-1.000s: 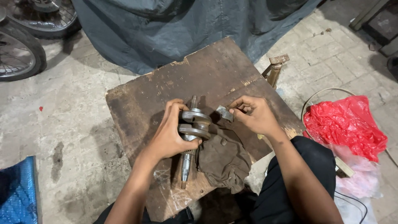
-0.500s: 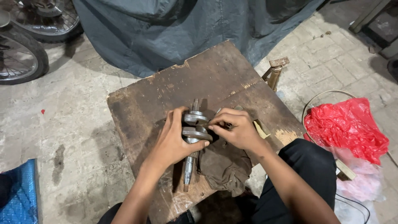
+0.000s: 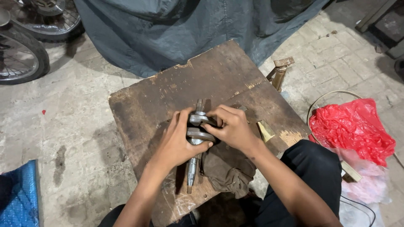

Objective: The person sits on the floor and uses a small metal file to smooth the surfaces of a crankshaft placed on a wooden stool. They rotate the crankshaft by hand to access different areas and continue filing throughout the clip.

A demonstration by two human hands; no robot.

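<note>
A grey metal crankshaft (image 3: 192, 166) lies lengthwise on a worn brown wooden board (image 3: 202, 80). My left hand (image 3: 179, 141) clasps its two round webs from the left. My right hand (image 3: 230, 128) covers the webs from the right, fingertips pressed into the gap between them. A dirty brown rag (image 3: 227, 170) lies under my right wrist, beside the shaft's near end. What my right fingers pinch is hidden.
A red plastic bag (image 3: 353, 126) sits in a wire ring at the right. A dark tarp (image 3: 176, 29) hangs behind the board. Spoked wheels (image 3: 17, 54) stand at the far left. A blue sheet (image 3: 19, 197) lies at the lower left. A small brass piece (image 3: 266, 130) rests on the board.
My right hand has moved left from beside the crankshaft onto its webs, closing over them. The left hand has kept its grip.
</note>
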